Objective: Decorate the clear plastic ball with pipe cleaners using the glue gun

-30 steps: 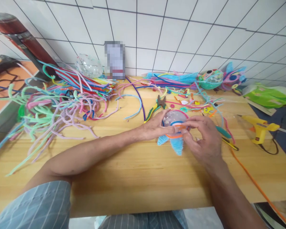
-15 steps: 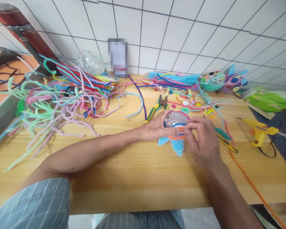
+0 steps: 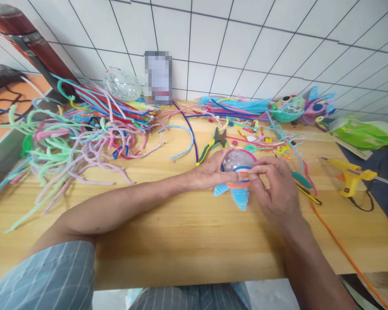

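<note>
Between two hands, a clear ball [image 3: 236, 159] and a small orange piece [image 3: 245, 174]

The left hand [image 3: 210, 171] wraps the ball, its thumb across the near side. The right hand [image 3: 276, 189] has its grip pinched, thumb and forefinger meeting at the orange piece just beside the left thumb; the fingertips hide its end. Coloured rings [image 3: 235, 186] run round the ball, and blue fuzzy fins [image 3: 240, 199] stick out toward the near edge of the bench [image 3: 187, 245].

For this close work, the left hand probably serves best as a steady cradle: firm enough that the ball cannot roll, light enough not to dent a wall that looks thin. Small finger moves would suit the right hand, with the left thumb clear of the pinch and no weight on the soft-looking fins.

Just beyond the left hand lie pliers [image 3: 207, 150]. Right of the right hand are a knife [image 3: 308, 193], near enough to mind, and a yellow glue gun [image 3: 352, 176]. Well apart, on the left, pipe cleaners [image 3: 90, 150] spread in a tangle.
</note>
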### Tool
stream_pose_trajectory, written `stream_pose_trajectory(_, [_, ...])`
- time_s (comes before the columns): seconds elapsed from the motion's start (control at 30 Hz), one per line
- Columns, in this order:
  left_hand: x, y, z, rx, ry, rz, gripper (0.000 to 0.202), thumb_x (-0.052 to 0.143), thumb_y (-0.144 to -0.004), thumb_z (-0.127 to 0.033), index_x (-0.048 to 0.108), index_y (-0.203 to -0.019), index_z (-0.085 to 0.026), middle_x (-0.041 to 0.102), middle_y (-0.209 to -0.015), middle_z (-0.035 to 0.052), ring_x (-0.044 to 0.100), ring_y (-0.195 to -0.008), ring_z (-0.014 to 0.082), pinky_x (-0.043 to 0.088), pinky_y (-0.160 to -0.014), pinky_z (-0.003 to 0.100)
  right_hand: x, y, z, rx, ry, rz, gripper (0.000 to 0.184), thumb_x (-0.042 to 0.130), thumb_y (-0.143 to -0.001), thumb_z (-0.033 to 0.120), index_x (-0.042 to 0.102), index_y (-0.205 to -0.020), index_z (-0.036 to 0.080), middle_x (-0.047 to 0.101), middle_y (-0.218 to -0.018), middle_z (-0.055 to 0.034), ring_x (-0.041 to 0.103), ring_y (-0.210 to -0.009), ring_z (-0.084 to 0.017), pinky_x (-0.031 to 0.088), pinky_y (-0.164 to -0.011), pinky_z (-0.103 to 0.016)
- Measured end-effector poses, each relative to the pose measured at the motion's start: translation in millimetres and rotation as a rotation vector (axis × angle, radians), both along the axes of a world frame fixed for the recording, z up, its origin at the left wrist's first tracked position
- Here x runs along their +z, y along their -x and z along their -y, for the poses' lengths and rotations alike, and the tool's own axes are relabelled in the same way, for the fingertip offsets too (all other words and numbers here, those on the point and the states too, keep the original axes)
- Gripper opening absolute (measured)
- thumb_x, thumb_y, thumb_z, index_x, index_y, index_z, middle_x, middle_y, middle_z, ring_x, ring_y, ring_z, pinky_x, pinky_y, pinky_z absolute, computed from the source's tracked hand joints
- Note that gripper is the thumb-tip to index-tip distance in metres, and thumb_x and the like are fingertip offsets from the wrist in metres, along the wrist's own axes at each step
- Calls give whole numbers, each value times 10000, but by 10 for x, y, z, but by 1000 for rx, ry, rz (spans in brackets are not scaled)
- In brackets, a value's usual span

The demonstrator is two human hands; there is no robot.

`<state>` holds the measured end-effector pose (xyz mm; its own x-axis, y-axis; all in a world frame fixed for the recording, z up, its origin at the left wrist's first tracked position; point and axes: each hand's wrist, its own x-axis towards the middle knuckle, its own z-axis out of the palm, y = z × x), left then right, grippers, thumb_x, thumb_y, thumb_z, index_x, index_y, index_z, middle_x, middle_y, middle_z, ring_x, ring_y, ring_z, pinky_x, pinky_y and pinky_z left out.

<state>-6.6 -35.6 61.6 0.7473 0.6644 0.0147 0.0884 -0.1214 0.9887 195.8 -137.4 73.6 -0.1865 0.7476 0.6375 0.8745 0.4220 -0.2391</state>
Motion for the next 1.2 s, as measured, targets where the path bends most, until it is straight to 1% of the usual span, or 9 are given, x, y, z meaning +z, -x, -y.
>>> stream_pose_trajectory(0.23, [-13, 2, 2, -6, 4, 20, 780, 783, -805, -547, 532, -1444, -177, 595, -1485, 152, 481, -1492, 378, 416, -1256, 539, 45, 22, -1, -4, -22, -21, 115, 671, -986, 193, 686, -1071, 269, 703, -1066, -72, 705, -1020, -262, 584, -888, -462])
stream_pose_trajectory(0.33, [-38, 4, 6, 12, 30, 2, 833, 781, -804, -533, 487, -1494, -168, 584, -1498, 156, 533, -1432, 356, 445, -1221, 519, 59, 22, -2, -3, -33, -36, 149, 677, -974, 181, 699, -1090, 271, 717, -1076, -70, 718, -1002, -263, 592, -892, -472])
stream_pose_trajectory(0.43, [-81, 3, 3, 21, 30, 15, 788, 776, -819, -520, 510, -1477, -177, 615, -1459, 136, 574, -1372, 337, 475, -1183, 502, 61, 11, -2, 26, -63, -25, 181, 692, -957, 167, 705, -1106, 269, 721, -1087, -69, 724, -995, -259, 603, -877, -466])
stream_pose_trajectory(0.6, [-134, 0, -9, 32, 31, 33, 764, 778, -849, -520, 506, -1490, -205, 609, -1495, 119, 542, -1443, 328, 446, -1229, 495, 39, -6, 7, 25, -84, 17, 248, 711, -937, 157, 722, -1141, 298, 720, -1124, -58, 718, -1028, -261, 606, -890, -475])
stream_pose_trajectory(0.77, [-153, -1, -18, 26, 38, 46, 770, 780, -853, -558, 515, -1487, -210, 620, -1487, 116, 526, -1463, 335, 431, -1249, 500, 19, -9, 2, 31, -103, 61, 249, 718, -935, 150, 726, -1144, 284, 717, -1134, -63, 715, -1008, -242, 607, -862, -434])
stream_pose_trajectory(0.87, [-151, 1, -19, 28, 56, 39, 792, 783, -851, -561, 504, -1505, -212, 624, -1477, 115, 547, -1433, 336, 451, -1225, 500, 15, -16, -1, 31, -106, 73, 250, 713, -944, 150, 722, -1157, 282, 718, -1140, -68, 719, -1013, -239, 614, -854, -426])
stream_pose_trajectory(0.97, [-127, 4, -20, 30, 56, 23, 762, 769, -849, -541, 518, -1487, -207, 628, -1460, 118, 565, -1404, 336, 465, -1205, 504, 15, -31, 4, 31, -100, 85, 282, 716, -947, 156, 734, -1194, 290, 730, -1150, -69, 727, -1003, -240, 622, -861, -435])
stream_pose_trajectory(1.1, [-76, 7, -23, 24, 62, 6, 728, 764, -828, -503, 532, -1444, -192, 629, -1451, 126, 570, -1403, 338, 452, -1225, 512, 21, -43, 15, 34, -100, 101, 333, 727, -943, 152, 759, -1236, 306, 749, -1171, -70, 736, -1002, -241, 630, -844, -423])
stream_pose_trajectory(1.2, [-50, 8, -32, 6, 81, 12, 739, 768, -821, -481, 513, -1457, -203, 612, -1487, 122, 553, -1437, 336, 432, -1251, 518, 26, -43, 23, 43, -104, 98, 369, 725, -943, 139, 767, -1257, 328, 758, -1184, -67, 743, -1013, -242, 636, -838, -421])
